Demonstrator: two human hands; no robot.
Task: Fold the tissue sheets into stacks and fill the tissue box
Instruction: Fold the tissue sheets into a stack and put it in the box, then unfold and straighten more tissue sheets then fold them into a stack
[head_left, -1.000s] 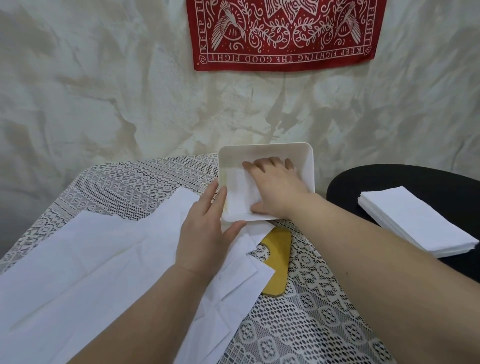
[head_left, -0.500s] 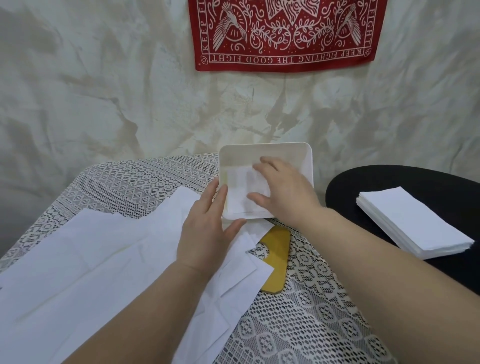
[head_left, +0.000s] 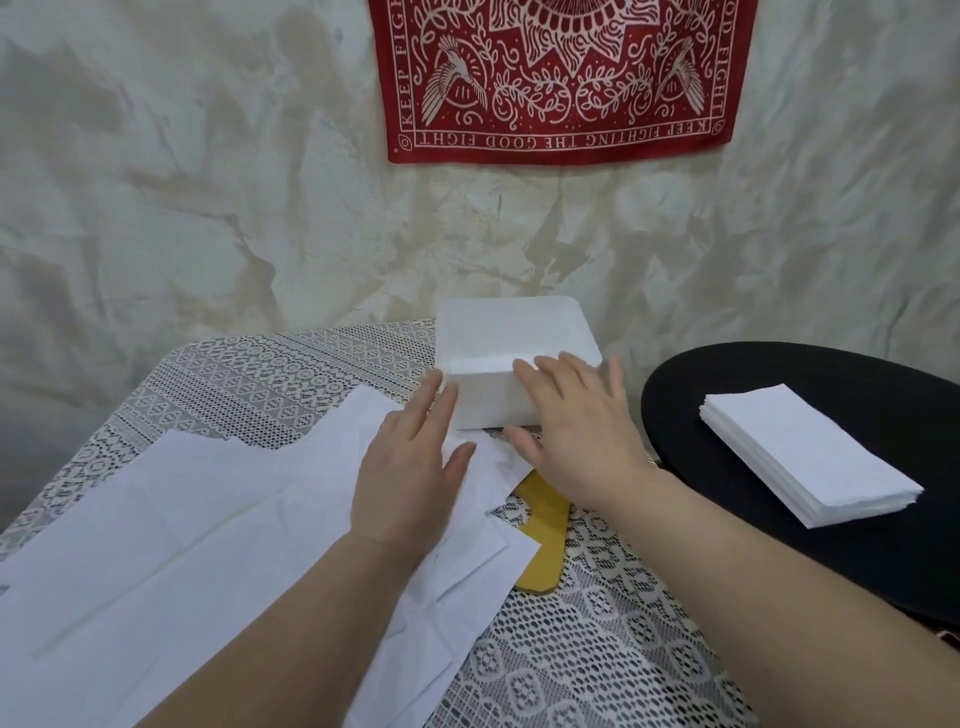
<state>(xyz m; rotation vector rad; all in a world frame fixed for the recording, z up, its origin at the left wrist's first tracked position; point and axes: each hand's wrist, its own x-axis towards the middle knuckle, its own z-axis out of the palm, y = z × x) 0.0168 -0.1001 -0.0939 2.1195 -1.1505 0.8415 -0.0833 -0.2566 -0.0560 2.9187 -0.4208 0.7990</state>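
Observation:
A white tissue box (head_left: 483, 400) stands on the lace-covered table (head_left: 571, 649) near the wall, its front wall facing me. Its inside is hard to make out from here. My left hand (head_left: 410, 467) lies flat on the loose white tissue sheets (head_left: 182, 519), with straight fingertips touching the box's front left corner. My right hand (head_left: 582, 431) rests with spread, straight fingers against the box's front wall and upper edge, its thumb low by the base. A neat stack of folded tissues (head_left: 800, 457) lies to the right.
The folded stack sits on a black round table (head_left: 779, 545) at the right. A yellow flat piece (head_left: 545, 540) lies partly under the loose sheets in front of the box. A red printed cloth (head_left: 561, 78) hangs on the wall behind.
The box was tilted towards me with my right hand pressing tissue inside it. It now stands level, and my right hand has come out onto its front wall.

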